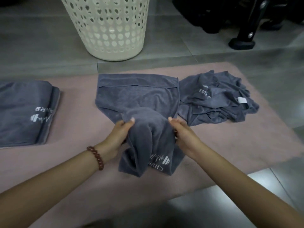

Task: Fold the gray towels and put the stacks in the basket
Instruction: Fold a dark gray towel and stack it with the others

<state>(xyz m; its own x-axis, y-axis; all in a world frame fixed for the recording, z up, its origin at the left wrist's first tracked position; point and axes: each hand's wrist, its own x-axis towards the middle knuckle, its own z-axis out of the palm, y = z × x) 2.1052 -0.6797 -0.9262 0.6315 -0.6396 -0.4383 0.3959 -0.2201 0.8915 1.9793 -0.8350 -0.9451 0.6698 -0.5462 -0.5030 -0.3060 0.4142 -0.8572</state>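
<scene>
A gray towel [139, 96] with a white logo lies in the middle of the pink mat, its near part bunched and lifted. My left hand [120, 134] grips the bunched part on its left side and my right hand [182, 134] grips it on the right. A stack of folded gray towels [24, 112] sits at the left of the mat. To the right lies a crumpled pile of gray towels [218, 97]. The cream perforated basket [108, 25] stands on the floor beyond the mat.
The pink mat [79, 99] covers the work area on a gray tiled floor [181, 46]. A black stand with a foot [241, 43] and dark items sit at the back right. Bare mat shows between the folded stack and the middle towel.
</scene>
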